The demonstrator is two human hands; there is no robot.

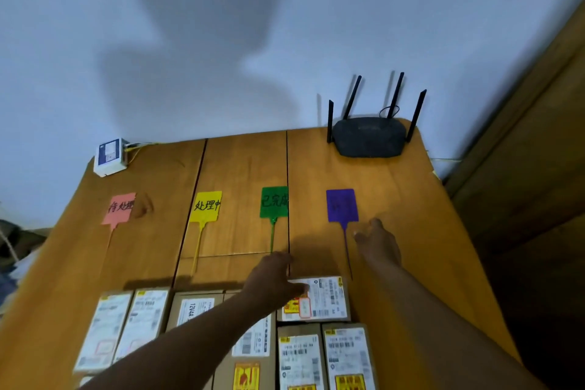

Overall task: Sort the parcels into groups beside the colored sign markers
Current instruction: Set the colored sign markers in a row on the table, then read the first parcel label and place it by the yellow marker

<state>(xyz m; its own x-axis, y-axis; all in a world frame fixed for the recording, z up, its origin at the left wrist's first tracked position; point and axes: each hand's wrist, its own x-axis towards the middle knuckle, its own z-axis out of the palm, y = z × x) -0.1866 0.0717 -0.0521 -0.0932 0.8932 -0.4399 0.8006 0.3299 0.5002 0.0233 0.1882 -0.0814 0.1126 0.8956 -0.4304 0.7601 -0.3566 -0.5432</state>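
Four sign markers lie in a row across the wooden table (395,199): pink (119,208), yellow (205,206), green (274,201) and purple (342,204). Several labelled cardboard parcels sit along the near edge. My left hand (273,279) rests on the far-left corner of one parcel (326,298), thumb laid over its label; whether it grips the box I cannot tell. My right hand (378,242) hovers just right of the purple marker's stem, fingers spread, holding nothing.
A black router (368,136) with several antennas stands at the back right. A small white box (110,156) with yellow cables sits at the back left corner. A white wall rises behind; a brown panel stands at the right.
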